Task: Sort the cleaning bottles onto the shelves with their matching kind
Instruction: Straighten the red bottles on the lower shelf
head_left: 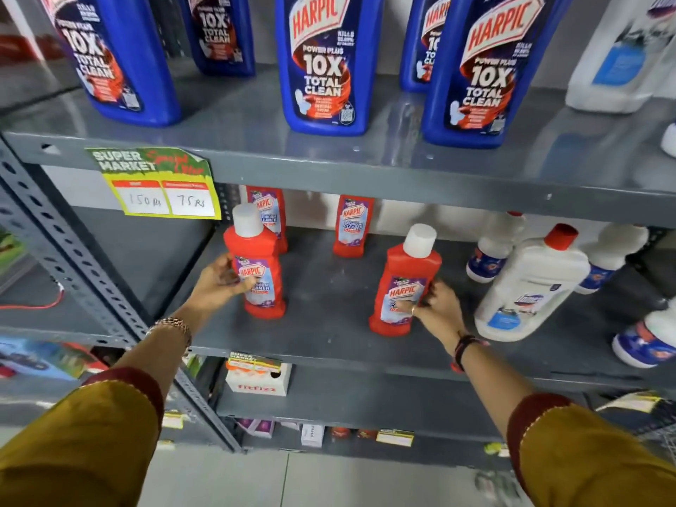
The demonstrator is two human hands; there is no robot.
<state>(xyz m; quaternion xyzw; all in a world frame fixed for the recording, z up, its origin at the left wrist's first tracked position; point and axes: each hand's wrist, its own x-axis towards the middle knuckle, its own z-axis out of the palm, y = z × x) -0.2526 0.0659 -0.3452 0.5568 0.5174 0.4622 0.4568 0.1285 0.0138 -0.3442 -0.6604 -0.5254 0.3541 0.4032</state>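
Note:
Two red Harpic bathroom cleaner bottles with white caps stand at the front of the middle grey shelf [329, 316]. My left hand [219, 281] grips the left red bottle [258, 265] from its left side. My right hand [437, 305] holds the right red bottle [404, 283] low on its right side. Two more red bottles [353, 225] stand at the back of the same shelf. Several large blue Harpic bottles [322, 64] line the shelf above. White bottles with red caps [530, 283] stand at the right of the middle shelf.
A supermarket price tag [161, 182] hangs from the upper shelf's edge. A perforated grey upright [55, 243] runs down the left. A white fitfizz box [258, 380] sits on the lower shelf. More white bottles [622, 56] stand at the upper right.

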